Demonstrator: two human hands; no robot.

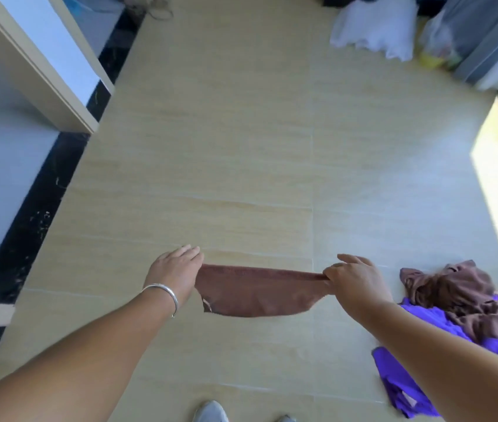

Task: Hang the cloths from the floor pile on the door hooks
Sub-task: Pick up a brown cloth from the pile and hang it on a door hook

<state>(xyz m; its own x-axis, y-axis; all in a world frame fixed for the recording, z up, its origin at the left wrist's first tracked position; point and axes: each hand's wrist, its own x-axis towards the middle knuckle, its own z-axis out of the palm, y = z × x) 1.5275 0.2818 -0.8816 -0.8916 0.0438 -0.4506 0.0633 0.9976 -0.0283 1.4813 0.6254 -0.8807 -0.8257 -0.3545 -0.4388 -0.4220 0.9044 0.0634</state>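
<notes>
Tiled floor [241,147], broad and bare ahead, bounded by a white door or panel [28,71] at left; no hooks are visible. Floor pile [460,312] of brown and purple cloths remains at right, so most hanging seems left. Brown cloth [257,292] is stretched in the air between left hand [177,272] and right hand [352,278], each apparently pinching a top corner.
</notes>
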